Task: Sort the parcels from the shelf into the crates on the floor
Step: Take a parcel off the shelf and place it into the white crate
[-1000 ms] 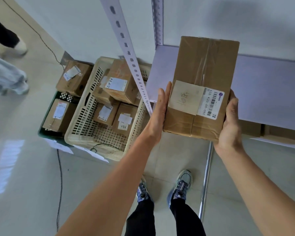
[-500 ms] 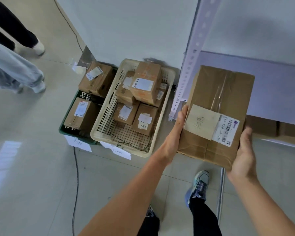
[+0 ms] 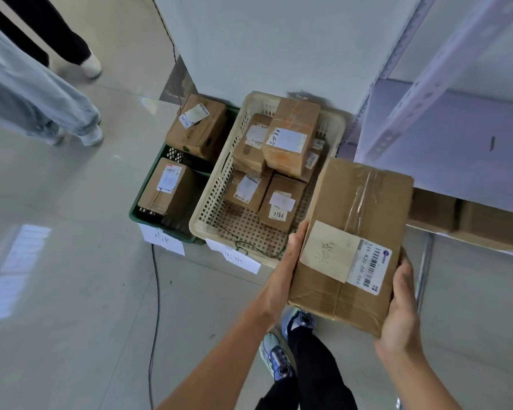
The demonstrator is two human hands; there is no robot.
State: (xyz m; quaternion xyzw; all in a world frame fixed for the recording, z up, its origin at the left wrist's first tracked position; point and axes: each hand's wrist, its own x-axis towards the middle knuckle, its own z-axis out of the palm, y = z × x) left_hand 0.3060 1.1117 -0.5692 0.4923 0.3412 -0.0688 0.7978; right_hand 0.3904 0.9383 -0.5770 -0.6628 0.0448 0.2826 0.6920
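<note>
Right, brown taped cardboard parcel w/ barcode label + handwritten slip.

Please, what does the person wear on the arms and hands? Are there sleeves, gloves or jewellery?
The left hand and right hand wear no gloves, rings or watch. Both forearms are bare up to the picture's edge; no sleeve shows.
</note>
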